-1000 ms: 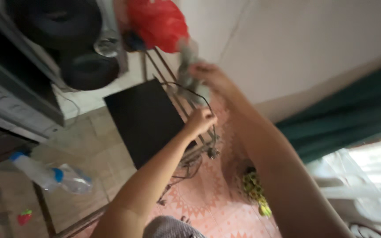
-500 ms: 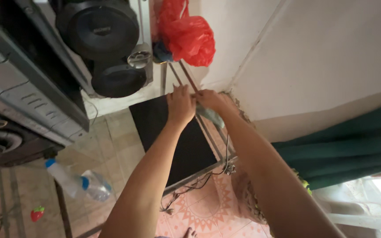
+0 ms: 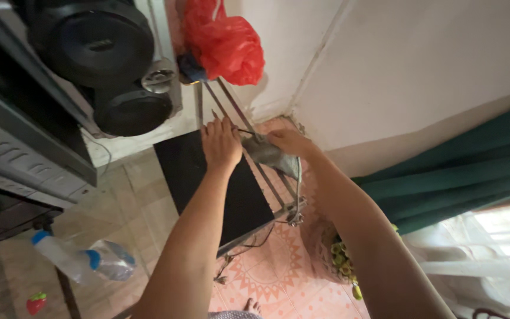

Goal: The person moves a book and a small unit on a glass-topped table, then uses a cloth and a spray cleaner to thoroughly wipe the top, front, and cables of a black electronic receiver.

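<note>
My left hand (image 3: 221,143) rests on the far edge of a black panel (image 3: 208,183) set in a metal frame (image 3: 278,195), fingers curled around a thin black cable. My right hand (image 3: 290,142) holds a grey-green cloth (image 3: 273,158) against the frame's rods, just right of the left hand. The cloth hangs down over the rods. Both forearms reach forward from the bottom of the view.
Black loudspeakers (image 3: 98,44) stand at the upper left beside a red plastic bag (image 3: 225,44). A clear bottle with blue cap (image 3: 81,263) lies on the tiled floor. A green curtain (image 3: 461,165) hangs at right, and a bunch of small green fruit (image 3: 343,260) lies below it.
My left hand moved from the frame's near side up to its far edge. My right hand came down from beside the red bag and now presses the cloth on the rods.
</note>
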